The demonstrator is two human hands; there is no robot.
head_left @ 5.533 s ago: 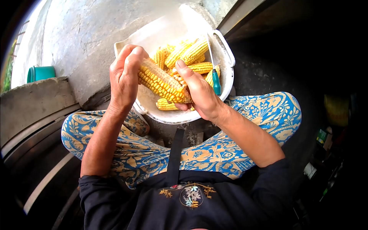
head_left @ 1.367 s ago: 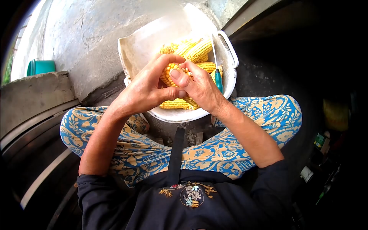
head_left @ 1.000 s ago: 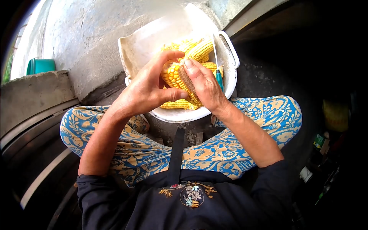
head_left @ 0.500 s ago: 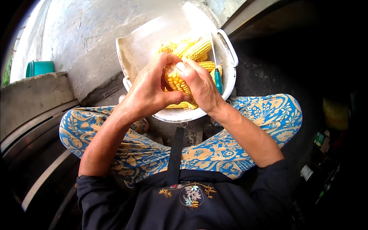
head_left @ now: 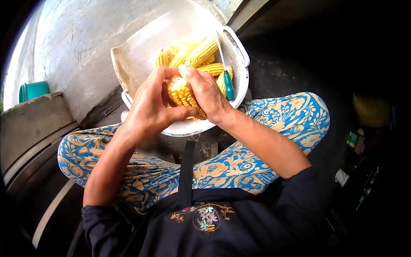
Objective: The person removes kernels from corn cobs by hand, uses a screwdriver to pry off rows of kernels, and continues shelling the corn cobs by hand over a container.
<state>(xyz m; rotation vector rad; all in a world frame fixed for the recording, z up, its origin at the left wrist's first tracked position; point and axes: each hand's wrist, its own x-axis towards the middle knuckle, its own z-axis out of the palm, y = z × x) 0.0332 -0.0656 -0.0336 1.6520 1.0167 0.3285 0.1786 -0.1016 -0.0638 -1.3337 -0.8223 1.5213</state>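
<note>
A yellow corn cob (head_left: 181, 91) is held between both hands, its kernels showing in the gap between them. My left hand (head_left: 150, 103) curves around the left side of the cob, thumb along its lower end. My right hand (head_left: 209, 93) grips it from the right, with the thumb near the top. Beneath the hands stands a white basin (head_left: 132, 55) with several more corn cobs (head_left: 201, 52) in it. A screwdriver (head_left: 229, 85) with a teal handle and a thin metal shaft leans on the right inside of the basin.
The basin sits between the crossed legs in blue patterned trousers (head_left: 274, 124). A teal container (head_left: 33, 91) stands on a low concrete ledge (head_left: 38, 113) at left. Behind the basin is a grey wall (head_left: 85, 47). Dim small items lie at far right.
The view has shifted, so the basin and hands appear further left. The hands still hold the cob, with slightly altered finger positions.
</note>
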